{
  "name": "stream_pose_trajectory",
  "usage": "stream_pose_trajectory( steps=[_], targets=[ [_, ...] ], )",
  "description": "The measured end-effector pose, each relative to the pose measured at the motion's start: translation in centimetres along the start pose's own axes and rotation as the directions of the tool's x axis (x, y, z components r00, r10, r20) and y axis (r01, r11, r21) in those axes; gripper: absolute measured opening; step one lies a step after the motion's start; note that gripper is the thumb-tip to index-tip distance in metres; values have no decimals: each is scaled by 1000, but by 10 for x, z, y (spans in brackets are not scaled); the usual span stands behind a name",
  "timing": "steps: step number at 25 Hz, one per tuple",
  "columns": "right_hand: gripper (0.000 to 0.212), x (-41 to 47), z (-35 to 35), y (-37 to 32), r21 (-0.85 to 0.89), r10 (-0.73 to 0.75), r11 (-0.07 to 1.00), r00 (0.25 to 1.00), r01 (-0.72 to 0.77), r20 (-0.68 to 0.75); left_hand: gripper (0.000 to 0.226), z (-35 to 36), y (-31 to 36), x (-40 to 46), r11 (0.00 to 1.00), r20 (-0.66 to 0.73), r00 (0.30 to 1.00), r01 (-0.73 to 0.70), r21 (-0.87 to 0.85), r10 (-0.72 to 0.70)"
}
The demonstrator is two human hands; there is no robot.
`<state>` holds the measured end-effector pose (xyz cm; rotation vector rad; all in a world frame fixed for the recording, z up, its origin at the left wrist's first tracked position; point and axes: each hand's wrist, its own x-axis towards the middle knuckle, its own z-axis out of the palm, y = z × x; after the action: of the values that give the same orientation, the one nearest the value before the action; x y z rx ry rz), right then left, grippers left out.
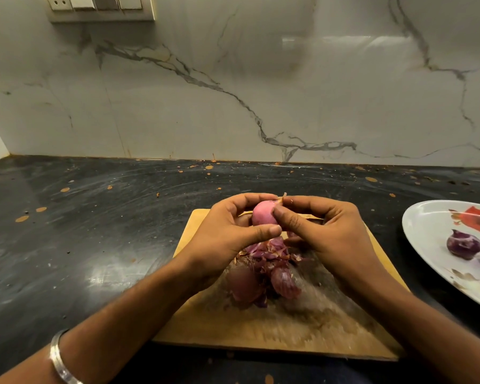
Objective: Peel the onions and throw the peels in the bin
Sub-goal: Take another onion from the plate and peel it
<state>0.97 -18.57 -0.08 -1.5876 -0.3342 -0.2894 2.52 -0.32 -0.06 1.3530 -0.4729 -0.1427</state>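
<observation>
Above the far end of a wooden board (275, 322), both hands hold one onion (262, 216), pink and smooth where the skin is off. The left hand (227, 231) cups it from the left with curled fingers, thumb pressed across its near side. The right hand (324, 231) closes its grip on the onion's right side, thumb and forefinger pinching a dry tan wisp of skin at the top. Below the hands, papery purple peels (263, 270) lie heaped on the board's middle, curled and ragged; the board's near half is pale, scuffed and bare. It sits on a dark, glossy table (94, 231) that is streaked with wipe marks and spotted with orange flecks, with wide open surface to the left and behind, up to a white marble-veined wall (233, 79). To the right, well apart from the board, an oval white plate (427, 225) with a red print carries a peeled purple onion, and a second one is cut off by the frame edge. A smooth metal bangle (61, 358) circles the left wrist.
</observation>
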Motion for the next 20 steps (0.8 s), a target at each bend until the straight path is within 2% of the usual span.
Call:
stream_pose_trajectory(
  steps=[5,13,16,20],
  targets=[
    [22,1,-2,2,34,30,999,999,-30,-13,38,-2,-2,0,998,47,998,33,-57,-30],
    [14,3,-1,4,74,98,992,995,-98,-4,56,-1,-8,1,976,-69,991,-98,195,114],
    [11,3,3,4,131,111,985,994,-113,27,58,0,-7,0,935,-86,979,-146,322,183],
    [8,3,5,2,97,69,993,998,-70,15,57,2,-5,-3,854,-86,958,-202,479,275]
  ],
)
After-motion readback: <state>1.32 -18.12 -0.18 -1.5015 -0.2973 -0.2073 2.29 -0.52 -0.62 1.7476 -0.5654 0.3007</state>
